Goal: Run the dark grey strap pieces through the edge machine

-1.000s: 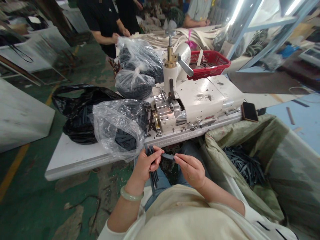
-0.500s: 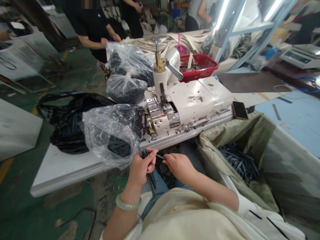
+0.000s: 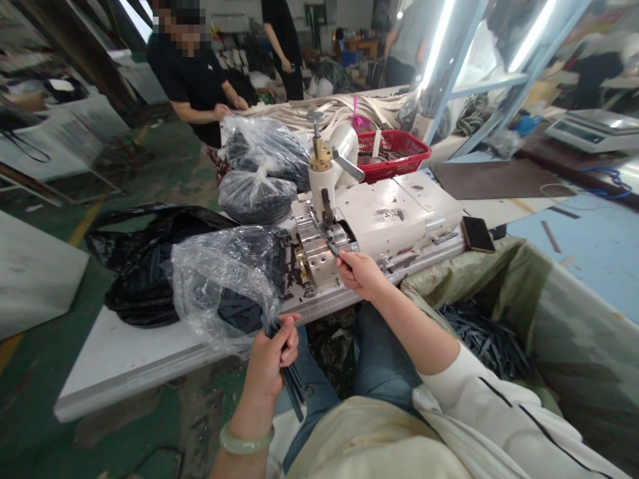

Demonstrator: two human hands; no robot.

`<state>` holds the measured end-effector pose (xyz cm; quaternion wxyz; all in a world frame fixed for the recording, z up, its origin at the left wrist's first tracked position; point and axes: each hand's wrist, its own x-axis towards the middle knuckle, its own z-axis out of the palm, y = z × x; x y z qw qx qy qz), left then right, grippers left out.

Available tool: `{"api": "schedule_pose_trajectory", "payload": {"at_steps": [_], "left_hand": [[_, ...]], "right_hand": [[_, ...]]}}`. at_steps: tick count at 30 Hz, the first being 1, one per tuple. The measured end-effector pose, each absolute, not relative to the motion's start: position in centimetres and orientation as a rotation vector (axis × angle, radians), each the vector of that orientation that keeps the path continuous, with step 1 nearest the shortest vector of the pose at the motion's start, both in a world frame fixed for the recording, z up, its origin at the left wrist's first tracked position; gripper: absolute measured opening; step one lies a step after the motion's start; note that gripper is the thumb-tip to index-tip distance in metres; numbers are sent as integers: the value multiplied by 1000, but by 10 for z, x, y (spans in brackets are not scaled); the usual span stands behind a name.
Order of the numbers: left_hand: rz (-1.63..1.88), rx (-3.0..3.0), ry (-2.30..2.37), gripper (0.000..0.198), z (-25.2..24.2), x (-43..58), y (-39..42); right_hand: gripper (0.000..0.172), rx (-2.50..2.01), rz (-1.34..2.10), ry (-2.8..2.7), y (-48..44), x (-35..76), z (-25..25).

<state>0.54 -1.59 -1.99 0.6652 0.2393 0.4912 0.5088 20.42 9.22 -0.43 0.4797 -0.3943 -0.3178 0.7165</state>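
Note:
My left hand point(image 3: 273, 352) is closed around a bundle of dark grey strips point(image 3: 294, 388), held above my lap at the table's front edge. My right hand point(image 3: 363, 274) pinches a single dark strip point(image 3: 333, 249) and holds its end at the metal plate and roller of a cream-coloured machine point(image 3: 399, 206). A brass-and-steel post point(image 3: 321, 150) rises over that spot. Left of the machine, an open clear plastic bag point(image 3: 200, 276) with more dark strips point(image 3: 240, 311) lies on the white table point(image 3: 130, 362).
A black plastic bag point(image 3: 142, 293) of strips and tied clear bags point(image 3: 257, 194) stand left. To the right is a fabric-lined bin point(image 3: 554, 313) with loose strips; a phone point(image 3: 478, 234) lies nearby. A red basket point(image 3: 417, 158) sits behind the machine. Across the table stands a person point(image 3: 192, 80).
My right hand has moved from beside my left hand up to the machine, carrying one strip. My left hand, still gripping the bundle, is slightly lower and further left. The view has shifted a little.

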Motion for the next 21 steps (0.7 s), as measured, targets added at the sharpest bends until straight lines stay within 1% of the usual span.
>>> {"api": "schedule_pose_trajectory", "payload": {"at_steps": [4, 8, 11, 14, 15, 16, 17, 18, 19, 21], "left_hand": [[1153, 529, 1103, 33, -20, 5, -14], [1142, 529, 1099, 34, -19, 10, -12], [1134, 530, 1073, 37, -18, 13, -12], [1135, 524, 1033, 46, -17, 15, -12], [1131, 513, 1011, 51, -17, 16, -12], [1126, 498, 985, 55, -17, 17, -11], [1120, 479, 955, 59, -18, 18, -10], [1114, 458, 924, 62, -20, 20, -9], [1110, 438, 896, 63, -21, 23, -7], [1110, 408, 862, 64, -25, 30, -3]], "right_hand": [[26, -966, 1764, -721, 96, 206, -5], [26, -970, 1643, -645, 101, 204, -5], [25, -957, 1428, -608, 94, 220, -6], [24, -898, 1001, -545, 64, 277, -18], [27, -876, 850, -507, 49, 302, -26], [38, -870, 748, -469, 33, 328, -34], [55, -906, 738, -442, 16, 350, -44], [70, -971, 829, -414, -1, 367, -53], [73, -1005, 872, -336, -17, 376, -61], [69, -1051, 1056, -264, -45, 368, -71]]}}
